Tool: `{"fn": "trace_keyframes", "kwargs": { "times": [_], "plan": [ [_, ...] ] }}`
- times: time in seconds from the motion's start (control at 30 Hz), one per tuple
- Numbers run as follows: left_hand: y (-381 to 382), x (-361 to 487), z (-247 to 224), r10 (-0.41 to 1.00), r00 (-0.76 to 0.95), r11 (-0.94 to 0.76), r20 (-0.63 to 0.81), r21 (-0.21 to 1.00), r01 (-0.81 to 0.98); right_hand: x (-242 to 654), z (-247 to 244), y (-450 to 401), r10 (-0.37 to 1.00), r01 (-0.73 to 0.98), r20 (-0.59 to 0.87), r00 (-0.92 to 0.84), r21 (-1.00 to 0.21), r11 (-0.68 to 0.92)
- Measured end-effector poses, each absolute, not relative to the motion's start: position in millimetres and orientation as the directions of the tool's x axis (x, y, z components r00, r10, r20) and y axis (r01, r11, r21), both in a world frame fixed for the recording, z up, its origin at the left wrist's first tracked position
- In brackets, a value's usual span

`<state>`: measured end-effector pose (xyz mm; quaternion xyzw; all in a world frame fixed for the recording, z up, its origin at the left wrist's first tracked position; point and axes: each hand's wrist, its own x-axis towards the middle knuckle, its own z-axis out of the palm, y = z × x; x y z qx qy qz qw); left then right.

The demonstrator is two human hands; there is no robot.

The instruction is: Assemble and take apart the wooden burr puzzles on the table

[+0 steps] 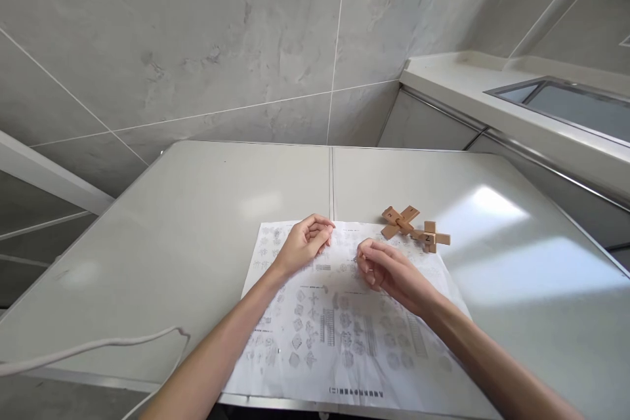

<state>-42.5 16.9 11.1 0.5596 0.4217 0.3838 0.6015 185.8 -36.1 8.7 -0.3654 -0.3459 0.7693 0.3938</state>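
White paper, a printed sheet (pixel 329 367), lies on the near part of a pale table (pixel 172 243), covered in rows of small grey drawings and little charts, with a line of bolder print along its near edge. The left hand (pixel 308 243) is over the far part of the sheet, left of the right hand (pixel 388 270), and the two are near each other but apart. The left fingers are loosely bent in toward the thumb; the right fingers are curled too, with the thumb close against them. I cannot tell whether either hand has something small tucked inside.

Beyond the right hand and a little to its right, two brown wooden crosses sit at the far right edge of the paper: the left cross (pixel 398 218) tilted, the right cross (pixel 430 238) beside it, the two appearing to touch. Both bear dark marks.

A white cord (pixel 103 344) runs over the near left part of the table. Grey tiled wall (pixel 221 46) stands behind, and a pale ledge (pixel 453 75) is at far right.
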Motion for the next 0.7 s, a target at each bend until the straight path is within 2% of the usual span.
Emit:
{"fn": "trace_keyframes", "kwargs": {
  "times": [0.17, 0.7],
  "plan": [
    [17, -43, 10, 0.933, 0.348, 0.086, -0.09, 0.996, 0.029, 194, -6, -31, 0.803, -0.293, -0.236, -0.546, -0.845, -0.448],
    [18, -42, 13, 0.936, 0.337, 0.087, -0.099, 0.995, 0.05, 203, -8, -31, 0.763, -0.264, -0.169, -0.624, -0.873, -0.409]
  ]
}}
